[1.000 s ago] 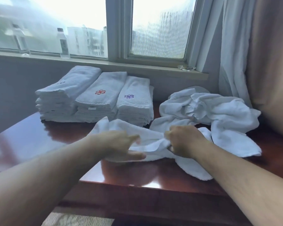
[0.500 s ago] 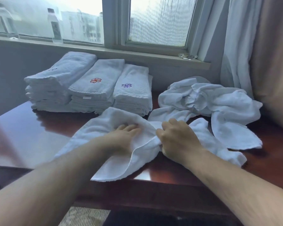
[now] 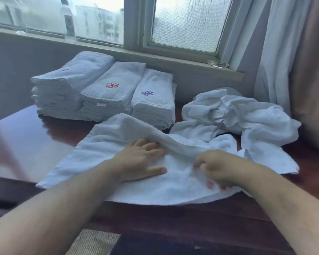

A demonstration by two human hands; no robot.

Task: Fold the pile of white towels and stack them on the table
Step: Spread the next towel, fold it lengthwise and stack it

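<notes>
Head view: rumpled white towel [image 3: 107,144] lies under left hand [image 3: 136,161].

The towel [image 3: 118,144] being spread, the folded stacks [image 3: 103,96] and the loose pile [image 3: 247,122] are matt white terry cloth with a nubbly weave, lying on a glossy, smooth, reddish-brown wooden tabletop [image 3: 35,140] that mirrors the window light.
</notes>
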